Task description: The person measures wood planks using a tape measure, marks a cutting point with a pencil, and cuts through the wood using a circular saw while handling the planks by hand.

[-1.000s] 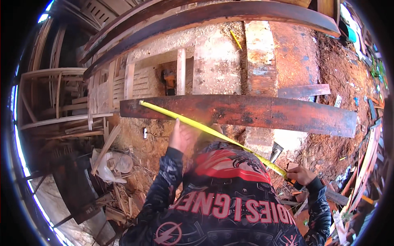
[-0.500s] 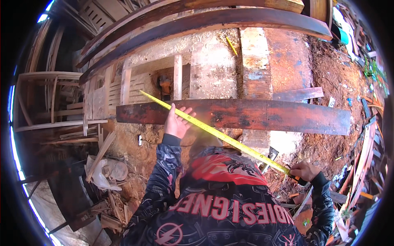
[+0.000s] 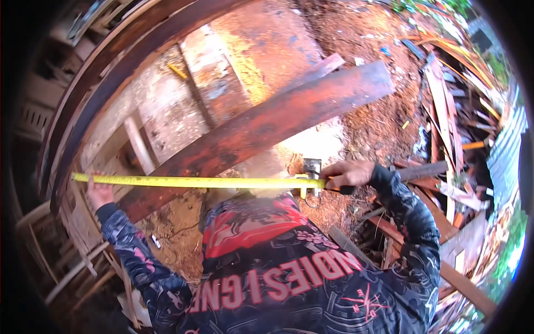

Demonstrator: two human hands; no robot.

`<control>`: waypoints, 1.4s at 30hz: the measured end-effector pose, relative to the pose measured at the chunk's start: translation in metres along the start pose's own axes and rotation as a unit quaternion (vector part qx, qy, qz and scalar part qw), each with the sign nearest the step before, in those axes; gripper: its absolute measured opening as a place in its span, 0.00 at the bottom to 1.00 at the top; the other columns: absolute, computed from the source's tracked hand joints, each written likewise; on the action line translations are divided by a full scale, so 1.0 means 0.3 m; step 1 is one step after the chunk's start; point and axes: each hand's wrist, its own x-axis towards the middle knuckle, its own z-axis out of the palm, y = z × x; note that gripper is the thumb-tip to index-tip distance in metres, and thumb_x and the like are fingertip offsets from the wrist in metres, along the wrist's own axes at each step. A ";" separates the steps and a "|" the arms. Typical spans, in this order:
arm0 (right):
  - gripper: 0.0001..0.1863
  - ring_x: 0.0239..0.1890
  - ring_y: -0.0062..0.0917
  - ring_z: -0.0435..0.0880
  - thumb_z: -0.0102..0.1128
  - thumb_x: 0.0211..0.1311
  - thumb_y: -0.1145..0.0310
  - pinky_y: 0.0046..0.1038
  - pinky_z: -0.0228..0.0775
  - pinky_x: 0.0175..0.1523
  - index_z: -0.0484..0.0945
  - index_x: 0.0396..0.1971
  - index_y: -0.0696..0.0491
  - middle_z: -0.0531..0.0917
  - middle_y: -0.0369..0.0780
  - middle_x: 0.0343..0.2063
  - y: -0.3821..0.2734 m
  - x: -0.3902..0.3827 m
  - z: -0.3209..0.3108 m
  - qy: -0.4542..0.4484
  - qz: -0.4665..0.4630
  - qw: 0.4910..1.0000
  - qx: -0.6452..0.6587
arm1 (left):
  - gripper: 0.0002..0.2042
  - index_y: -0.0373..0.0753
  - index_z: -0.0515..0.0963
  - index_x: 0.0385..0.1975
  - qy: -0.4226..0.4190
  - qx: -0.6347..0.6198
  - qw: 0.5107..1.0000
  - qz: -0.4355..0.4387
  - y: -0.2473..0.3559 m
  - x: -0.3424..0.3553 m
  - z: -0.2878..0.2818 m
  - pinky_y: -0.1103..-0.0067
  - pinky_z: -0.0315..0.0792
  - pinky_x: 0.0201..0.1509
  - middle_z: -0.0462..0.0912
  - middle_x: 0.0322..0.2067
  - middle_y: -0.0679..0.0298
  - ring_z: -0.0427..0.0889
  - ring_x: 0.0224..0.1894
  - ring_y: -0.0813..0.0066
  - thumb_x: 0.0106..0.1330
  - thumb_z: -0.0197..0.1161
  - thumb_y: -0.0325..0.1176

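My right hand [image 3: 349, 175] is wrapped around the dark case of a tape measure, right of the middle. From it the yellow blade [image 3: 222, 182] runs out nearly level to the left, in front of my chest. Near the blade's free end my left hand [image 3: 100, 192] holds it, with the fingers blurred and partly covered by the tape. Beneath the blade lies a wide, dark reddish-brown plank [image 3: 267, 125], slanting from lower left to upper right. The left part of this plank passes under the tape and near my left wrist.
Long dark beams [image 3: 105, 94] curve along the left and upper left. A yellow stick-like object [image 3: 177, 70] lies on a sawdust-covered board. Beside my right hand is a dark and yellow tool [image 3: 311, 167]. Scrap wood [image 3: 445, 122] is heaped at the right, near corrugated sheet metal [image 3: 503, 158].
My view has turned toward the right, so the plank now slants. The tape has swung from a diagonal to nearly level, and my left hand is nearer its free end.
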 end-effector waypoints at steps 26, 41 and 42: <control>0.29 0.32 0.50 0.84 0.55 0.58 0.47 0.45 0.76 0.41 0.78 0.34 0.65 0.82 0.58 0.25 -0.985 0.631 0.217 0.418 -0.339 0.811 -0.228 | 0.03 0.36 0.79 0.35 -0.119 -0.040 0.987 -0.099 -0.365 -0.598 0.794 0.85 0.73 0.31 0.80 0.26 0.69 0.77 0.27 0.84 0.67 0.61 0.28; 0.26 0.34 0.49 0.84 0.58 0.55 0.46 0.45 0.76 0.42 0.80 0.35 0.58 0.83 0.55 0.28 -1.204 0.901 0.184 0.449 -0.236 0.843 -0.177 | 0.09 0.37 0.78 0.42 -0.175 0.104 0.975 -0.086 -0.326 -0.153 0.612 0.83 0.69 0.31 0.78 0.31 0.68 0.75 0.30 0.82 0.69 0.58 0.35; 0.26 0.34 0.49 0.84 0.58 0.55 0.46 0.45 0.76 0.42 0.80 0.35 0.58 0.83 0.55 0.28 -1.203 0.937 0.161 0.456 -0.234 0.841 -0.173 | 0.10 0.37 0.77 0.44 -0.186 0.127 0.968 -0.111 -0.319 -0.131 0.618 0.84 0.69 0.31 0.78 0.31 0.68 0.74 0.29 0.83 0.69 0.58 0.34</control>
